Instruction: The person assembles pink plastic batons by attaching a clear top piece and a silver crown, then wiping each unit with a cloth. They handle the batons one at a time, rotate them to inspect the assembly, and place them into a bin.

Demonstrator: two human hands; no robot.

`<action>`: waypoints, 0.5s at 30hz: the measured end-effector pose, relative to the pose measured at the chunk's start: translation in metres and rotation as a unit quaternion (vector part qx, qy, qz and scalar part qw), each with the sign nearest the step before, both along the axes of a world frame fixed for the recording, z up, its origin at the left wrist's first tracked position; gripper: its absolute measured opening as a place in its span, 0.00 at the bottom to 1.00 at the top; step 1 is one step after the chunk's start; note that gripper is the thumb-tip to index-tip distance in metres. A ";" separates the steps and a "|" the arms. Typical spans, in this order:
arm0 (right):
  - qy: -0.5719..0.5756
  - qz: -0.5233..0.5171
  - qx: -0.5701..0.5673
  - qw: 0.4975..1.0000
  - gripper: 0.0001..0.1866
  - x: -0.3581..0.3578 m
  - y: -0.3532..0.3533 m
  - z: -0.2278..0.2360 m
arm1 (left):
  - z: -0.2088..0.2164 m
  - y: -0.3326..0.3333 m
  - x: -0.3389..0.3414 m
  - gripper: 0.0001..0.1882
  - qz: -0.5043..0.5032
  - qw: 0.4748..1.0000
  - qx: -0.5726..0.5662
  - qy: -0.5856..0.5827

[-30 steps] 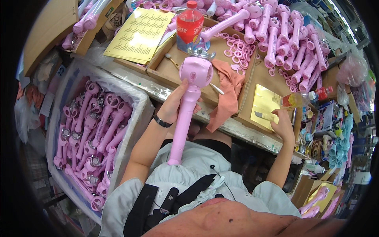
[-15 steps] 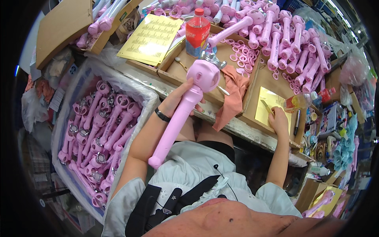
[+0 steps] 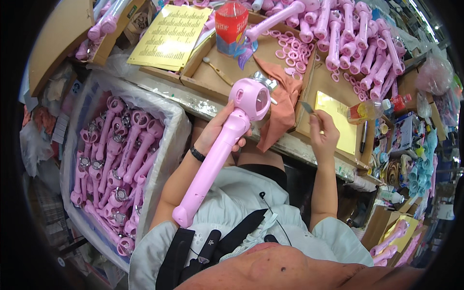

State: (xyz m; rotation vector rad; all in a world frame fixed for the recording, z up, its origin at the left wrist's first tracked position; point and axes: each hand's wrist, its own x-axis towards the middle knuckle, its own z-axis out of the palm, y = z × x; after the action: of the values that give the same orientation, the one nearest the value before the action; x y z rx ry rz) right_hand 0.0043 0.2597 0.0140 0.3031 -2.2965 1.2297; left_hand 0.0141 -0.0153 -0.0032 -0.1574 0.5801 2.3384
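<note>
Holding a pink wand (image 3: 212, 162) aslant before the pale shirt (image 3: 234, 186), in the curled left hand (image 3: 215, 129); pinching a small flat tool (image 3: 306, 107) in the right hand (image 3: 325, 135), near a yellow sheet (image 3: 345, 140); flanked left by a bin (image 3: 172, 130) of similar wands (image 3: 129, 150).

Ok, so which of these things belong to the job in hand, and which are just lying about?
Seem part of the job:
pink wand, held in the left hand
thin flat tool, pinched in the right hand
similar wands in the lined bin

Probably just lying about:
red drink bottle
toothbrush
black pen
</note>
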 end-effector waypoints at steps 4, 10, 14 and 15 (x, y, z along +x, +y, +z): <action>0.047 0.076 0.074 0.993 0.06 -0.004 -0.047 0.029 | -0.003 -0.001 -0.001 0.29 -0.009 1.000 0.022 -0.008; 0.086 0.116 0.181 0.973 0.08 -0.002 -0.070 0.051 | -0.001 -0.004 -0.001 0.30 -0.034 0.997 0.071 -0.001; 0.103 0.089 0.207 0.969 0.10 -0.004 -0.071 0.048 | 0.002 -0.007 0.004 0.27 -0.027 0.998 0.050 0.021; 0.093 0.065 0.222 0.969 0.10 -0.005 -0.069 0.047 | 0.003 -0.009 0.005 0.25 -0.023 0.999 0.025 0.031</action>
State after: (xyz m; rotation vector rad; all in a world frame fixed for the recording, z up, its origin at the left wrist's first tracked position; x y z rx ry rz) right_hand -0.0007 0.1907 0.0610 0.7060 -2.3922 0.6938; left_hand 0.0188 -0.0241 -0.0001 -0.0479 0.5487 2.3173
